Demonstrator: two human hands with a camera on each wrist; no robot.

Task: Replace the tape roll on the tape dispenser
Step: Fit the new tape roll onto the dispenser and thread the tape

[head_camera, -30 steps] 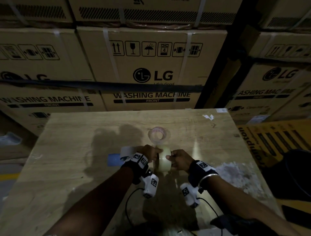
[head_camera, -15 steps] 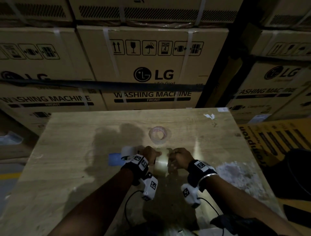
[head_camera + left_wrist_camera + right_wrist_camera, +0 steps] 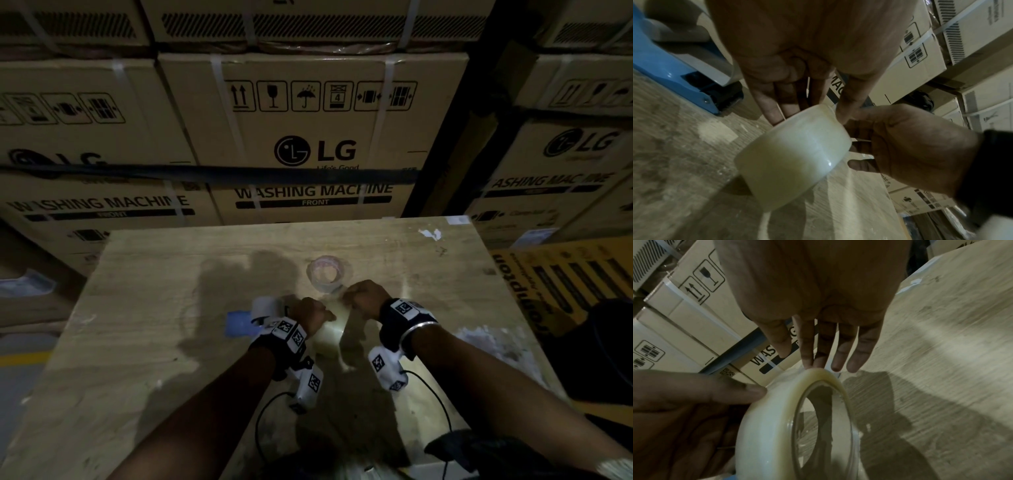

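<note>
Stacked cartons (image 3: 308, 137) fill the upper frame, and the wooden counter (image 3: 137, 342) lies below them. In the lower middle, the left hand (image 3: 310, 313) and the right hand (image 3: 364, 296) both grip a pale tape roll (image 3: 793, 159). It stands on edge between them, with fingers and thumbs closed on its rim.

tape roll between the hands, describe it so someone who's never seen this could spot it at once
Before the stacked LG washing machine cartons stands a wooden table. Near its middle the left hand and right hand hold a milky tape roll between them. It alone stands on edge: the other clear roll lies flat beyond it, the blue tape dispenser to its left.
</note>
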